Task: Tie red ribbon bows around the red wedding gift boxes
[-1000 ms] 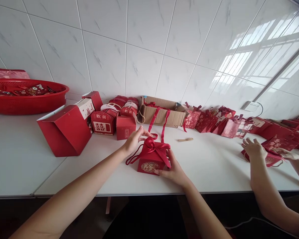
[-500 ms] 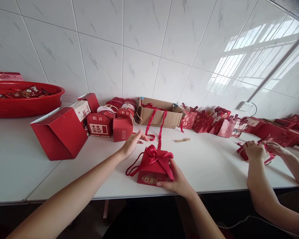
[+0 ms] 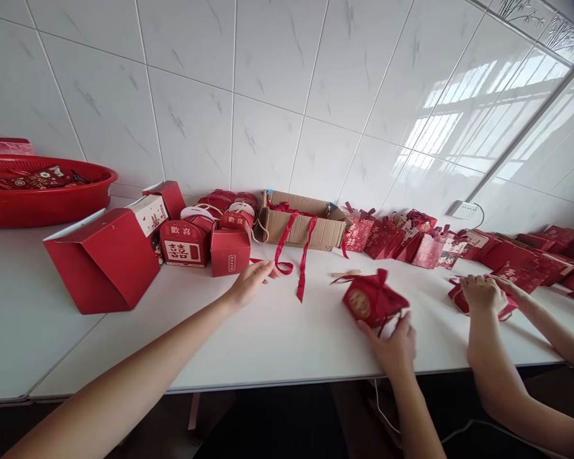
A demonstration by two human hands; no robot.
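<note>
My right hand (image 3: 395,344) grips a small red gift box (image 3: 370,303) with a satin bow on top and a round gold emblem on its side. The box is tilted and a little blurred, over the right of the white table. Further left, my left hand (image 3: 251,284) has its fingers closed at the end of a red ribbon (image 3: 284,268) that loops down from a cardboard box (image 3: 301,229). Another ribbon (image 3: 306,261) hangs over the same box's front and lies loose on the tabletop.
Red candy boxes (image 3: 184,242) and a large red carton (image 3: 105,261) stand left, near a red plastic basin (image 3: 43,197). Red gift bags (image 3: 387,236) line the wall. A small wooden piece (image 3: 347,273) lies behind the held box. At right, another person's hands (image 3: 485,293) handle a red box.
My right hand has carried the bow-topped box to the right and turned it. My left hand has come to the ribbon end and closed its fingers.
</note>
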